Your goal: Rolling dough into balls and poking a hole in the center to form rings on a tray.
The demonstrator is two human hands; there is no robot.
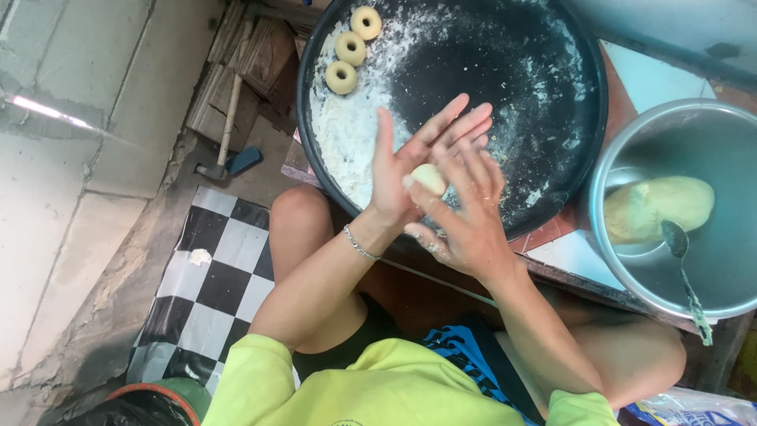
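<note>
**between the palms: rolling a dough ball**

above the floured black round tray (552,118), the left hand (410,162) and right hand (465,213) press flat, fingers extended, on a small pale dough ball (428,178) held between them. light, even pressure looks best, judging by the three neat dough rings (350,49) at the tray's edge. more dough (658,207) sits with a spoon (683,272) in the metal bowl (741,142) at right.

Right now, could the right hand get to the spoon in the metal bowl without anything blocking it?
Probably yes, though not at once. The right hand and left hand are pressed around a dough ball. The spoon lies in the metal bowl on that hand's side, with nothing between them.
</note>
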